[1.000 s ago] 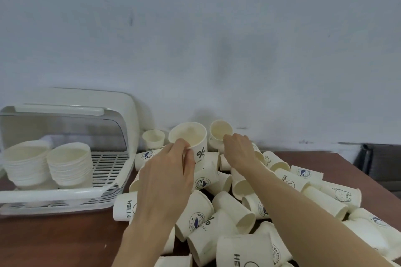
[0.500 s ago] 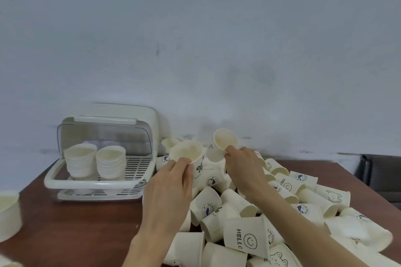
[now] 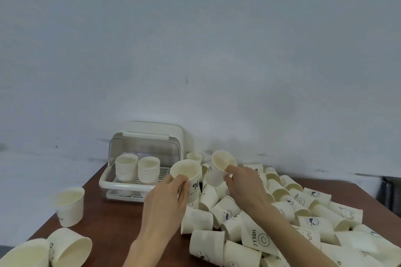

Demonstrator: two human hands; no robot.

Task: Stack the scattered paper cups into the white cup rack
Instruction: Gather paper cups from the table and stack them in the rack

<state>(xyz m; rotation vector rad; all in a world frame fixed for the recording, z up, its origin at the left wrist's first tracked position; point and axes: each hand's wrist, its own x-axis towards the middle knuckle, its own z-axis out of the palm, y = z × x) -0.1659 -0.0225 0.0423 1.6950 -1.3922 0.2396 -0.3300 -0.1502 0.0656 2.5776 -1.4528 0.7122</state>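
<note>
Here, seen from the head camera, a person lifts two paper cups above a pile, one in each hand, apparently to nest one inside the other before carrying them across. The left hand (image 3: 167, 204) curls its fingers and thumb round a cup printed with a percent sign (image 3: 188, 176), held upright with its mouth toward the camera; below the sign, part of a word can be read as "NIC". The right hand (image 3: 244, 184) pinches a plain-sided cup (image 3: 220, 169) near its rim, tilted toward the other; the two cups sit just beside each other and do not appear to touch.

The white cup rack (image 3: 143, 162) stands to the left of the held cups, against the wall, its clear lid raised so the front is open for loading. Inside it, two nested stacks of cups (image 3: 136, 169) stand upright side by side, leaving the right part of its slatted floor free.

Right of the rack, the heap of loose cups (image 3: 282, 219) lies mostly on its side on the brown table (image 3: 121, 217). One reads "HELLO" beside a smiley face (image 3: 258, 238); others carry round blue emblems and rabbit drawings too small to read. A few stray cups (image 3: 69, 206) sit nearer the camera, left of the rack.
</note>
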